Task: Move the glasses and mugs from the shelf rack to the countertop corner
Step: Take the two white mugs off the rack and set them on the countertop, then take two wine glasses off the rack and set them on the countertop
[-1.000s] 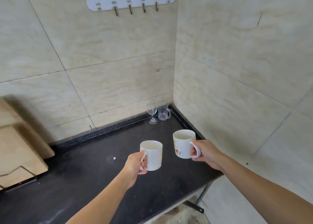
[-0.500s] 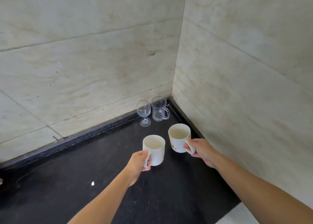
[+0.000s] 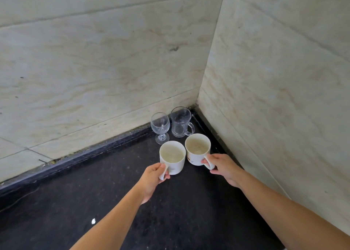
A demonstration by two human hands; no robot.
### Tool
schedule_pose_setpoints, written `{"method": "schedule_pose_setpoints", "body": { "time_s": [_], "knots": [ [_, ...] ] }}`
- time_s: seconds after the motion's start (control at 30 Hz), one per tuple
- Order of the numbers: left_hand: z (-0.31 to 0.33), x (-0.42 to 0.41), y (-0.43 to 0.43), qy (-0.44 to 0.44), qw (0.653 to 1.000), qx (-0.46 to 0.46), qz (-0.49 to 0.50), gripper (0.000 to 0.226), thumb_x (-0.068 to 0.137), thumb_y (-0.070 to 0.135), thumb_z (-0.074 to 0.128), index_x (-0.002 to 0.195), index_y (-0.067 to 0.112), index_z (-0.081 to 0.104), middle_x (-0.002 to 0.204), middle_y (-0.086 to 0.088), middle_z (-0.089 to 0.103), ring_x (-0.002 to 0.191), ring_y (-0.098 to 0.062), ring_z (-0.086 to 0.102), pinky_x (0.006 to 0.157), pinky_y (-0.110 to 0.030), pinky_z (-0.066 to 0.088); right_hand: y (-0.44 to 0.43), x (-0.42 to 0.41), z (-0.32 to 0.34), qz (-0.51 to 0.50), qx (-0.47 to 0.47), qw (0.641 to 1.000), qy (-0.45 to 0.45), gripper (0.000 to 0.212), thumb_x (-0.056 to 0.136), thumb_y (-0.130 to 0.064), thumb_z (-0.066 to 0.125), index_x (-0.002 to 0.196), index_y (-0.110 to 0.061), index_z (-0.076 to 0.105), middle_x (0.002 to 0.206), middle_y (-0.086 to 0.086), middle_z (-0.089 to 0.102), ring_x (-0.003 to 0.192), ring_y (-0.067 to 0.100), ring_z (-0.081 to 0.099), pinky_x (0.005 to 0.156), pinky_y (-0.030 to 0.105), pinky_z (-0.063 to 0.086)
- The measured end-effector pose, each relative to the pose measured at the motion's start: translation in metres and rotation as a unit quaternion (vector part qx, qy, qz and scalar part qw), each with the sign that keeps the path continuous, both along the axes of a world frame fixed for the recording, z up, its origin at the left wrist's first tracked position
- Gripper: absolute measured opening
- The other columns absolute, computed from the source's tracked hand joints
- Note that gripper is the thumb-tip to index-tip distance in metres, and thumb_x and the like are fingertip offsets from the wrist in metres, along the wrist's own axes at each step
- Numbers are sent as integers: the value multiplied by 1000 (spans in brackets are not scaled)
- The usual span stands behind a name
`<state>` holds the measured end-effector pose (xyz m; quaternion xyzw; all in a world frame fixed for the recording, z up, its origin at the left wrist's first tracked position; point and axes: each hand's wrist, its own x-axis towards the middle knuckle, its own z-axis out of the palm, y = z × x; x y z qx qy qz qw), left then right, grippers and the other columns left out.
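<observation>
My left hand grips the handle of a plain white mug. A second white mug, with a small coloured print on its side, is held by its handle in my right hand. Both mugs are upright and side by side, low over the black countertop, just in front of the corner. Whether they touch the counter I cannot tell. Behind them, against the walls, stand a clear wine glass and a clear glass mug. The shelf rack is out of view.
Beige tiled walls close the corner at the back and on the right. A raised black lip runs along the counter's back edge. A small white speck lies on the counter near the front left.
Both hands have carried the mugs forward and down toward the corner, so they now sit close to the wine glass and glass mug. The view has tilted down and moved nearer.
</observation>
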<state>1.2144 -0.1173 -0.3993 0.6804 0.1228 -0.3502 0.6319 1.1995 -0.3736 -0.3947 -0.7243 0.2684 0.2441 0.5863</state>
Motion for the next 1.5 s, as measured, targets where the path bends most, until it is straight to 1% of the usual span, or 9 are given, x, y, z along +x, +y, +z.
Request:
{"method": "schedule_pose_setpoints", "body": {
  "time_s": [0.23, 0.37, 0.43, 0.53, 0.7, 0.77, 0.9, 1.07, 1.5],
  "knots": [
    [-16, 5, -1, 4, 998, 61, -2, 32, 101, 20, 45, 95, 0, 69, 91, -15, 63, 86, -22, 55, 98, -44, 48, 1, 10, -15, 23, -47, 998, 22, 29, 100, -33, 50, 98, -14, 73, 112, 2, 68, 107, 16, 60, 95, 39, 51],
    [-12, 3, -3, -29, 991, 129, 7, 26, 98, 21, 50, 96, 4, 69, 95, -14, 65, 85, -22, 54, 79, -35, 46, 5, 10, -15, 13, -119, 993, 11, 35, 96, -32, 54, 98, 0, 68, 100, 15, 65, 96, 27, 62, 90, 47, 52],
    [-4, 0, -1, -49, 985, 163, 20, 21, 94, 19, 51, 93, 7, 68, 87, -5, 63, 78, -19, 53, 70, -30, 43, 6, 8, -7, 51, -223, 973, -30, 28, 94, -32, 54, 97, -6, 66, 93, 9, 63, 86, 24, 59, 84, 48, 50],
    [16, -11, 9, -54, 975, 213, 39, 17, 90, 17, 49, 83, 10, 63, 79, -2, 59, 71, -17, 50, 64, -30, 41, 6, 2, 15, 100, -338, 933, -77, 38, 94, -31, 52, 129, -17, 56, 120, 6, 61, 105, 25, 60, 81, 37, 47],
    [58, -49, 31, -76, 964, 256, 9, 23, 88, 18, 46, 92, 3, 64, 83, -8, 63, 73, -24, 53, 66, -31, 44, 31, -7, 59, 257, -371, 879, -156, 18, 93, -27, 49, 96, -19, 65, 102, 5, 65, 90, 27, 61, 73, 36, 50],
    [74, -73, 40, -98, 953, 288, -8, 23, 89, 19, 45, 91, 5, 64, 83, -7, 64, 73, -23, 54, 67, -31, 46, 48, -16, 75, 332, -356, 857, -169, 22, 94, -29, 48, 102, -18, 65, 102, 4, 67, 92, 28, 63, 74, 35, 49],
    [104, -144, 57, -123, 918, 376, -9, 25, 89, 24, 41, 93, 12, 64, 89, -7, 68, 73, -21, 55, 60, -29, 45, 90, -45, 100, 469, -365, 766, -246, 29, 97, -33, 43, 118, -22, 60, 111, 4, 66, 93, 26, 61, 70, 31, 43],
    [125, -281, 96, -120, 862, 491, 30, 26, 90, 30, 41, 98, 18, 63, 100, -3, 69, 93, -26, 62, 80, -36, 52, 171, -119, 122, 597, -341, 637, -349, 27, 97, -31, 42, 108, -15, 61, 109, 8, 64, 95, 31, 60, 79, 38, 48],
    [177, -729, 184, 48, 724, 617, 304, 16, 89, 32, 44, 89, 23, 58, 96, -2, 65, 91, -28, 62, 68, -32, 44, 409, -470, 191, 780, -181, 309, -513, 24, 95, -26, 43, 108, -15, 60, 110, 8, 65, 94, 31, 61, 75, 39, 47]
  ]
}}
